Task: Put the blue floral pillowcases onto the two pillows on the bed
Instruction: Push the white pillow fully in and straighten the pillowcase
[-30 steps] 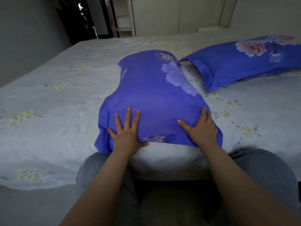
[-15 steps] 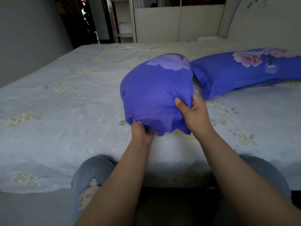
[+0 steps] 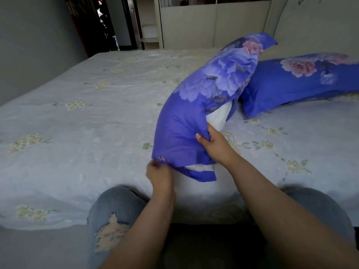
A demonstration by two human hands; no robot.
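A pillow in a blue floral pillowcase (image 3: 204,98) stands tilted on the bed, its far end raised to the right. White pillow (image 3: 218,118) shows through a gap on its right side and at the open bottom hem. My right hand (image 3: 210,144) grips the case's lower right edge. My left hand (image 3: 158,172) pinches the lower left corner of the hem. A second pillow in a blue floral case (image 3: 297,82) lies flat at the right, behind the first.
The bed (image 3: 87,121) has a pale sheet with small yellow flower prints. My knees in torn jeans (image 3: 114,216) press against its near edge. A headboard (image 3: 314,26) rises at the back right, a wardrobe and dark doorway behind.
The pillow went from lying flat under both palms to bunched up, and now stands turned with its floral side showing. Both hands shifted to gripping the open hem.
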